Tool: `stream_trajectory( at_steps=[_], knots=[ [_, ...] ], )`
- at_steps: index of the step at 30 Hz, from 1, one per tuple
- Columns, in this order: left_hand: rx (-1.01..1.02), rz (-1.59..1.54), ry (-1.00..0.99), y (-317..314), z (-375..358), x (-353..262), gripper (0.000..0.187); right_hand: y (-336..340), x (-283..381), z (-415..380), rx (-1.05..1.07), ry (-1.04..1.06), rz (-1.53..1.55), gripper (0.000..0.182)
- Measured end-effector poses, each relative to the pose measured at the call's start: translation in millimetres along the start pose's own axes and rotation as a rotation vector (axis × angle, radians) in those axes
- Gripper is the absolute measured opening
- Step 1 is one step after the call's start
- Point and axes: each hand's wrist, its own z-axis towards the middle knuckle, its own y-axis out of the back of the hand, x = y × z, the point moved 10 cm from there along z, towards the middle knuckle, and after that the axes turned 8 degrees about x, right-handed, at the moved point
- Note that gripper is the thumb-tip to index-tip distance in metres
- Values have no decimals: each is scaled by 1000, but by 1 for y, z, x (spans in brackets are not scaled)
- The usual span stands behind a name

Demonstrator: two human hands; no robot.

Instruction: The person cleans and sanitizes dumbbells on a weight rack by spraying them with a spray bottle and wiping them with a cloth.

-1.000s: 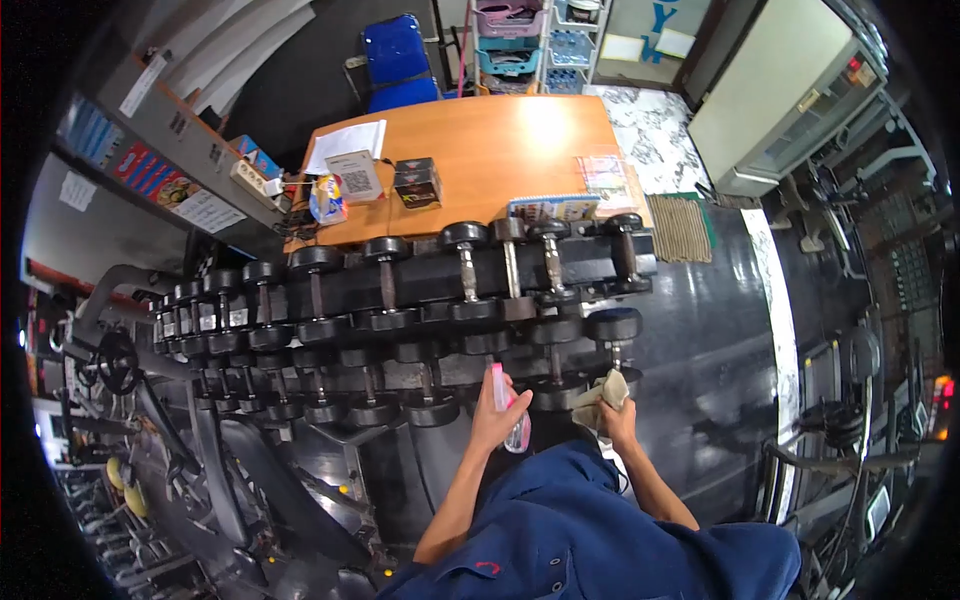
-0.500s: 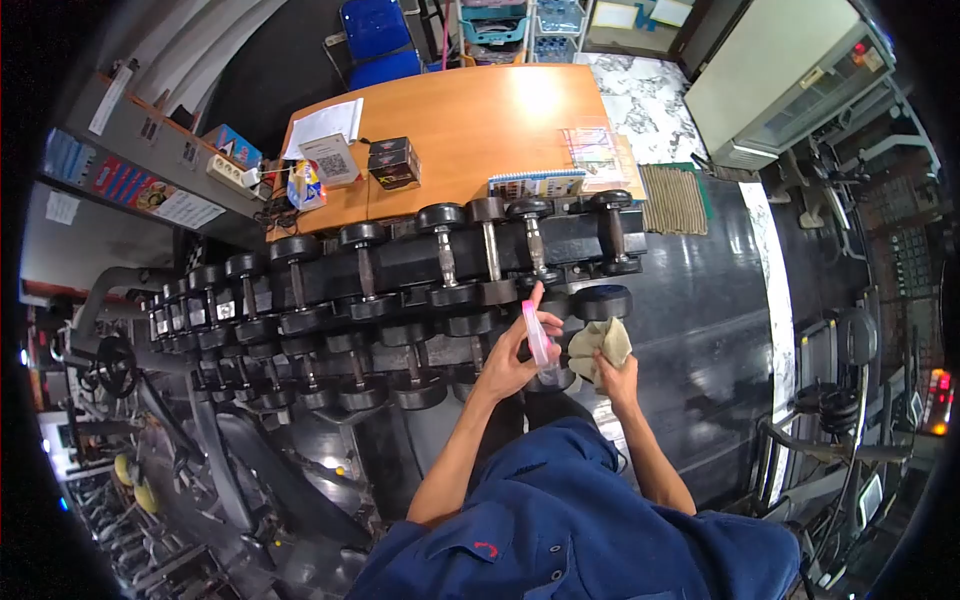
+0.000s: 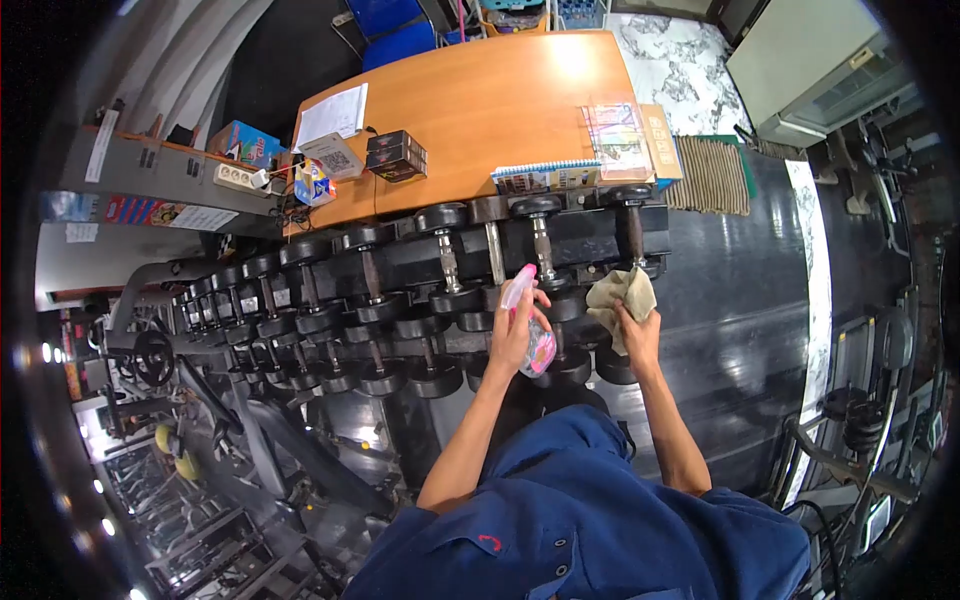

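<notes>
My left hand (image 3: 510,335) is closed round a clear spray bottle (image 3: 541,354) with a pink nozzle and a pink label, held over the dumbbell rack. In my right hand (image 3: 638,332) a crumpled beige cloth (image 3: 607,292) is gripped. It overlaps the lower end of the rightmost upper-row dumbbell (image 3: 635,222) in this view. Below the cloth, the black head of a lower-row dumbbell (image 3: 616,366) shows. Between the hands, another lower dumbbell (image 3: 570,366) is partly covered by the bottle. To its upper left, a dumbbell with a silver handle (image 3: 448,258) rests in the upper row.
Two rows of black dumbbells run leftward along the rack. Behind it stands a wooden desk (image 3: 480,110) with a dark box (image 3: 396,157), a desk calendar (image 3: 546,178) and papers. A striped mat (image 3: 708,188) lies on the dark floor at right. Gym machines stand on both sides.
My right hand and the cloth have moved up and right, from the lower dumbbell toward the upper row's end. The bottle has turned, its label now facing me. The view has shifted.
</notes>
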Motion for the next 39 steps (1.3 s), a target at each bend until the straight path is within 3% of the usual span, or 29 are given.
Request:
stream_trajectory(
  at_steps=[13, 25, 30, 33, 34, 36, 38, 39],
  knots=[
    [-76, 374, 130, 28, 131, 25, 48, 20, 0, 19, 12, -41, 20, 36],
    [-118, 421, 180, 37, 129, 34, 57, 5, 17, 28, 65, -4, 23, 34],
    [-66, 395, 142, 30, 95, 24, 54, -43, 122, 37, 124, 250, -68, 31],
    [-64, 374, 114, 22, 63, 11, 49, -82, 169, 60, 161, 527, -277, 47],
    [-67, 348, 102, 22, 53, 7, 49, -101, 176, 66, 262, 510, -397, 66],
    [-90, 309, 102, 22, 36, 2, 49, -140, 203, 67, 204, 712, -651, 94],
    [-107, 283, 104, 24, 20, 1, 49, -180, 173, 94, 285, 699, -961, 112],
    [-112, 277, 105, 27, 14, 2, 49, -196, 155, 107, 251, 733, -1107, 112]
  ],
)
